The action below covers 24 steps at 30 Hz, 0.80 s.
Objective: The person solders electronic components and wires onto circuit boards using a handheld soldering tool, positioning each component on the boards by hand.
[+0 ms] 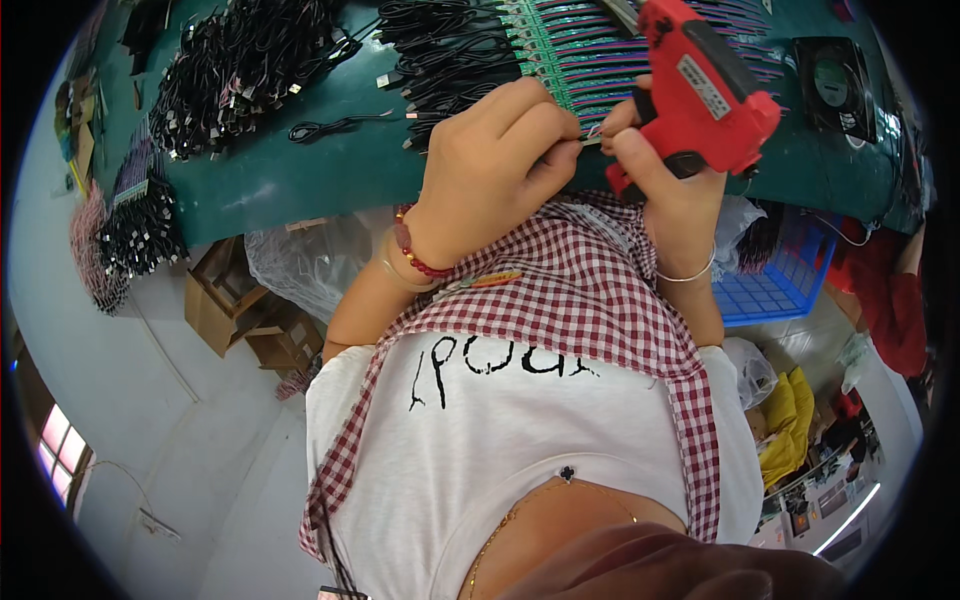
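The left hand (500, 150) reaches over the near edge of the teal table (350, 172), thumb and forefinger closed in a pinch on a small pale piece (591, 140). That piece sits between the 2 hands, just beside the near end of a row of green circuit boards (545, 60). The right hand (668, 185) is wrapped around a red pistol-shaped tool (715, 95), probably a glue gun; its fingertips come close to the pale piece, but I cannot tell whether they grip it too. The step looks like lining up a small joint by hand, and the next move seems to call for a steady pinch and a clear angle for the tool, whose nozzle I cannot make out

Around them, from the left: a hanging bunch of cables (145, 235), cardboard boxes (222, 300), a heap of black USB cables (240, 75), 1 loose black cable (328, 128), a clear plastic bag (300, 265), a blue plastic crate (775, 290) and a black square device (835, 88). The crowded multicoloured wires (600, 48) beyond the fingers could snag, and the tool's bulk hides part of them
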Motion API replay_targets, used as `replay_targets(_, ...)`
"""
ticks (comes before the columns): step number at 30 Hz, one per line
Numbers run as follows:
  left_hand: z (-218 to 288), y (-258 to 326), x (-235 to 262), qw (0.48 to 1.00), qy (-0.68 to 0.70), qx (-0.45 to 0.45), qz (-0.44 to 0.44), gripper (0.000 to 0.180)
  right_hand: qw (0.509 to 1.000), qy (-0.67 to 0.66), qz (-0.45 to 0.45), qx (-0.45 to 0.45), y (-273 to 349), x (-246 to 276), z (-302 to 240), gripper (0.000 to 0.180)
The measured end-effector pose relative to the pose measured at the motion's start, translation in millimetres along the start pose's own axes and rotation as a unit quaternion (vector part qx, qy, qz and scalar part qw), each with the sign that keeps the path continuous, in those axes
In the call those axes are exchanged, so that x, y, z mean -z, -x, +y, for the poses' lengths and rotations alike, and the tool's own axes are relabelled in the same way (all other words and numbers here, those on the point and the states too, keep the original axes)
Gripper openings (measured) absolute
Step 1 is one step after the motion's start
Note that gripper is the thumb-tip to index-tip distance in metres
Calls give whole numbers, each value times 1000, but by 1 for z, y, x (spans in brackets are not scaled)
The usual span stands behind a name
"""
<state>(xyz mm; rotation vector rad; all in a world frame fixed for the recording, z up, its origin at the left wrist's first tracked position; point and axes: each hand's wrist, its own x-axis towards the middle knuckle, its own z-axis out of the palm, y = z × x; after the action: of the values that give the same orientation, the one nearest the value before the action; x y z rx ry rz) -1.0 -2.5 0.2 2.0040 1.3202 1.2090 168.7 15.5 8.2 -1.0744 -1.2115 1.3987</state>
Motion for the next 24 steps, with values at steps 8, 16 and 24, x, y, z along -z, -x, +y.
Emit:
replay_targets(8,5,3,-12,999,-15,0,48,17,999,40,6,-32,9,-9,-2,13)
replay_targets(16,-5,5,-8,998,-62,4,-19,13,992,115,3,-45,26,4,7,20)
replay_targets(24,-20,10,-9,989,-126,6,-74,11,997,30,62,-38,60,51,5,35)
